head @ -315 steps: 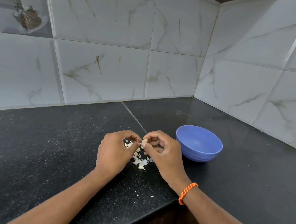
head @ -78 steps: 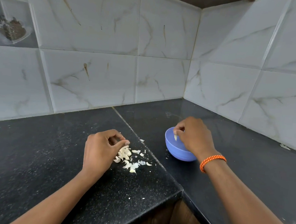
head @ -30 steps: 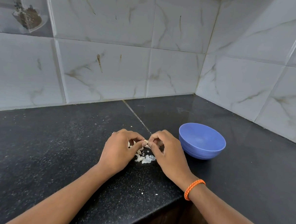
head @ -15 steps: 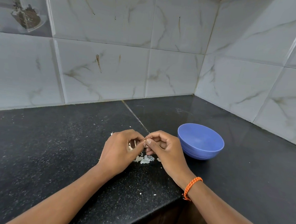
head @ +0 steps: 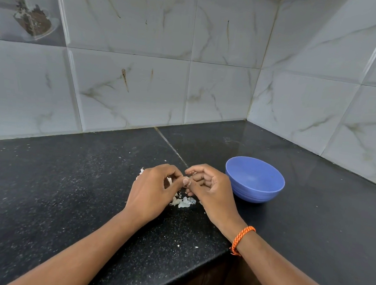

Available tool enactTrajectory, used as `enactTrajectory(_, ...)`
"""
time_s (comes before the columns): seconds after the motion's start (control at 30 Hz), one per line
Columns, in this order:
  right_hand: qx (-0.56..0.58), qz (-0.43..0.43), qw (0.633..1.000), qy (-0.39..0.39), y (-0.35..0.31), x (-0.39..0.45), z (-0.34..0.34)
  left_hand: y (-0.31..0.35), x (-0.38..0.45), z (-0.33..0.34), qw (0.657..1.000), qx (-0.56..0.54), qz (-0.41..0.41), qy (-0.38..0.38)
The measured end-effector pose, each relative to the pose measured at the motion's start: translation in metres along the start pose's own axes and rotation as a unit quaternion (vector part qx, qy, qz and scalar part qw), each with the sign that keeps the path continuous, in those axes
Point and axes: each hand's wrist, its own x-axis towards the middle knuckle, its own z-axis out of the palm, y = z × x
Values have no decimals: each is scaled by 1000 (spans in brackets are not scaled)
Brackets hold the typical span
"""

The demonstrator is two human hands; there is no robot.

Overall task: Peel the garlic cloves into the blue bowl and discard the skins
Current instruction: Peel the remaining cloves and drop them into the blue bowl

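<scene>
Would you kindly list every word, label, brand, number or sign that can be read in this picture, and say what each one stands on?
None: no readable text appears anywhere in the head view.
The blue bowl is plain, with no brand or mark showing.
The decorative tile at upper left carries a picture only, no lettering.
The orange wristband and the black counter bear no writing.

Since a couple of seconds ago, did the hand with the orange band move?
Yes. The right hand was over the blue bowl then; it has come back left, off the bowl, and meets the left hand above the garlic skins.
</scene>
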Motion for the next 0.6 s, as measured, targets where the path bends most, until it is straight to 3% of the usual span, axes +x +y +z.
enactTrajectory(0.6, 32, 7, 999, -21, -1, -1, 1, 5, -2, 4, 1000, 10, 8, 15)
